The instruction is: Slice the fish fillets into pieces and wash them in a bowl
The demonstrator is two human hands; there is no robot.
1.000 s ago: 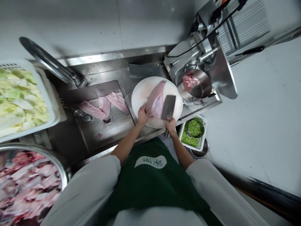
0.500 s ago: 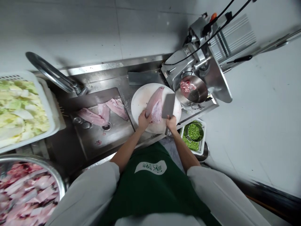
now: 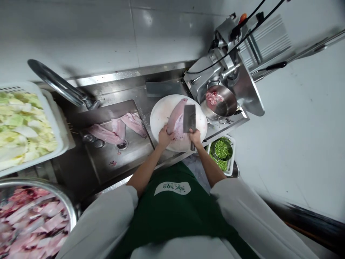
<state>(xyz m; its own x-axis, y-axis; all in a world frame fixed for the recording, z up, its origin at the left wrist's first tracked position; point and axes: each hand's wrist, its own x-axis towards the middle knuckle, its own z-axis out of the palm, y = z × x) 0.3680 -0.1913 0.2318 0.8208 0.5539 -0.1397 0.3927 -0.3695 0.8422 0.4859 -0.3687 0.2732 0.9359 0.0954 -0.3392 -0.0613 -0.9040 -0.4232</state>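
A pink fish fillet (image 3: 175, 117) lies on a round white cutting board (image 3: 161, 111) beside the sink. My left hand (image 3: 164, 136) is closed on the near end of the fillet, pinning it to the board. My right hand (image 3: 194, 137) grips the handle of a steel cleaver (image 3: 189, 118), whose blade rests over the right side of the fillet.
More fillets (image 3: 115, 127) lie in the steel sink (image 3: 107, 158) under a faucet (image 3: 59, 84). A metal bowl of meat scraps (image 3: 219, 100) sits by a slicing machine (image 3: 229, 61). Chopped greens (image 3: 221, 153), a cabbage crate (image 3: 24, 122) and a basin of fish pieces (image 3: 29, 219) surround me.
The cleaver has shifted left, further onto the fillet. My left hand keeps its hold on the fillet's near end. The view has dropped slightly.
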